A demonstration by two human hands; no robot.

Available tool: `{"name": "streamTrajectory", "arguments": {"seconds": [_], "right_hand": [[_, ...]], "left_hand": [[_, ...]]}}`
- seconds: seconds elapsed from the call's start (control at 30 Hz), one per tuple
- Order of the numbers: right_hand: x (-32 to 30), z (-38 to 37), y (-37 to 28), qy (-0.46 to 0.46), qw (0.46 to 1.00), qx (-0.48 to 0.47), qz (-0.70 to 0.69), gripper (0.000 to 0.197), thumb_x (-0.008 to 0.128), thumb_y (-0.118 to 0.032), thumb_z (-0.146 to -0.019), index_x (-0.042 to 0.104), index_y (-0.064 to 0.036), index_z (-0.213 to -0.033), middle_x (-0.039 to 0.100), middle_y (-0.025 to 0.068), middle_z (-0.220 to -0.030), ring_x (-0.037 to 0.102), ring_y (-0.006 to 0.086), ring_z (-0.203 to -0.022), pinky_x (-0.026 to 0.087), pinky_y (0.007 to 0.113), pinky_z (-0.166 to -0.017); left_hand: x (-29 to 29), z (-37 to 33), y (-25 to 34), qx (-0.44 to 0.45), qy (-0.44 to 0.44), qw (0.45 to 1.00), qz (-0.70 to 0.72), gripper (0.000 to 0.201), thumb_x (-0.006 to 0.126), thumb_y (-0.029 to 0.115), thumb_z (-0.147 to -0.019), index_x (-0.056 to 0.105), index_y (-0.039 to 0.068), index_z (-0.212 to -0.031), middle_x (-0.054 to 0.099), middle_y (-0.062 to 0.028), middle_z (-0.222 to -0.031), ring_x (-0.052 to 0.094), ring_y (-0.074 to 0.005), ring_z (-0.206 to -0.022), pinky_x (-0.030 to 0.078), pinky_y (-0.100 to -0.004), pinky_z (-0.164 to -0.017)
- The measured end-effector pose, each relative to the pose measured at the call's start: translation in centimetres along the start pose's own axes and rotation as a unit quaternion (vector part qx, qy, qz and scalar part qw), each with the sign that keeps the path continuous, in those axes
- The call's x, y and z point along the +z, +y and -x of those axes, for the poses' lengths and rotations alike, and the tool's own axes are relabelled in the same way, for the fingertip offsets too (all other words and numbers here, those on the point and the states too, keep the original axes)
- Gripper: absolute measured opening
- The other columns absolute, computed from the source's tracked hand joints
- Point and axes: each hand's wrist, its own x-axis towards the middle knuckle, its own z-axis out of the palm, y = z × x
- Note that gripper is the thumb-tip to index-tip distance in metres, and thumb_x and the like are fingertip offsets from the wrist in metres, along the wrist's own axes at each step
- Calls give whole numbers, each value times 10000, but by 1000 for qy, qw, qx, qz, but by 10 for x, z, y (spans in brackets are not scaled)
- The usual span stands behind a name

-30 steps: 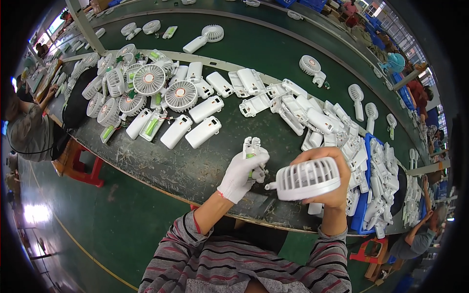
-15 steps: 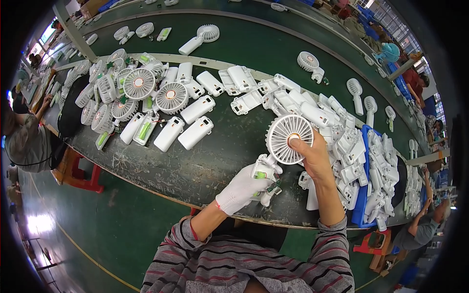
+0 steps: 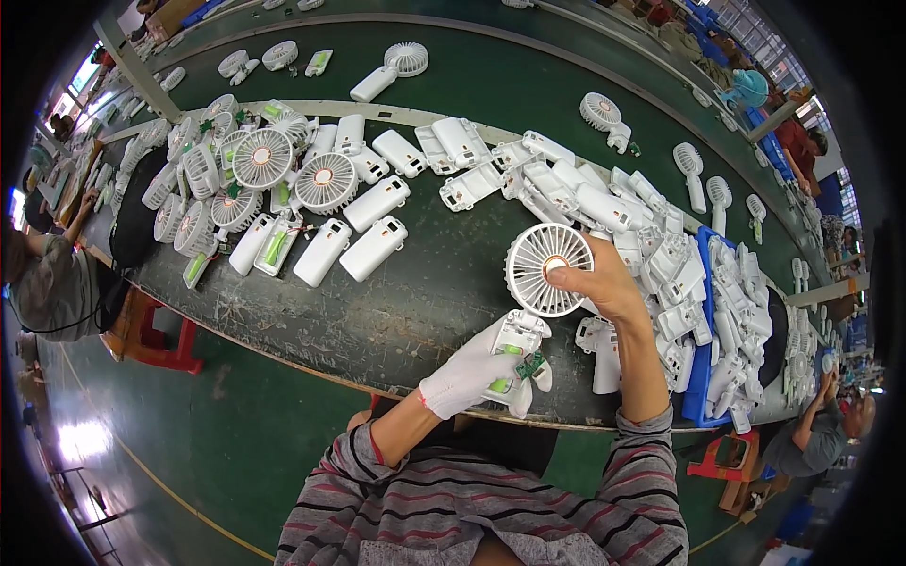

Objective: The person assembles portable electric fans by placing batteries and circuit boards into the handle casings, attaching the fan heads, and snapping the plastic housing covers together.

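Over the near edge of the dark bench, my gloved left hand (image 3: 469,370) is closed round an opened white fan handle (image 3: 522,332). A green battery and a small green circuit board (image 3: 531,364) show in that handle. Just above it, my bare right hand (image 3: 609,278) grips a round white fan head (image 3: 547,271), thumb on its orange-ringed centre and fingers hidden behind. The head sits right over the handle's top; whether the two are joined, I cannot tell. Closest to my right wrist lie loose white handle shells (image 3: 604,357).
White fan heads (image 3: 262,158) are heaped at the left, beside several white handles (image 3: 375,248). More shells (image 3: 595,203) pile up on the right, next to a full blue bin (image 3: 700,377). Beyond runs a green conveyor belt (image 3: 491,71) carrying fans. Other people sit at both sides.
The fan head has shifted slightly left with my right hand. The handle in my left hand has turned, so its open inside and circuit board show more.
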Motion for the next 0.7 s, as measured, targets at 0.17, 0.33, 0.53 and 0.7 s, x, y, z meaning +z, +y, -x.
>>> {"name": "streamTrajectory", "arguments": {"seconds": [0.17,0.33,0.53,0.7], "right_hand": [[2,2,-8,-12,999,32,27,474,765,-278,-678,608,37,-997,639,67,-872,580,110,-768,468,248,-711],[7,0,-9,-17,999,26,44,486,762,-299,-679,615,30,-1005,647,66,-882,584,112,-781,470,253,-732],[8,-2,3,-42,996,12,84,482,752,-321,-691,622,18,-1008,656,67,-889,591,113,-809,473,256,-747],[26,-3,16,48,997,-45,43,547,736,-213,-747,505,-4,-1196,628,116,-1023,603,160,-890,481,280,-784]], "left_hand": [[16,-6,-13,73,133,977,-147,348,401,-15,-835,408,43,-1178,606,-143,-882,616,-192,-590,511,-271,-537],[12,-3,-11,124,141,980,-66,312,461,199,-896,474,-9,-1128,620,-112,-1011,571,-131,-797,459,-258,-757],[1,-6,-9,96,232,944,-215,279,528,248,-908,602,-11,-981,629,-51,-881,590,-105,-770,489,-267,-724],[-9,-6,-6,69,236,964,-105,274,478,205,-922,540,-31,-1047,632,-143,-897,635,-180,-696,529,-276,-658]]}}
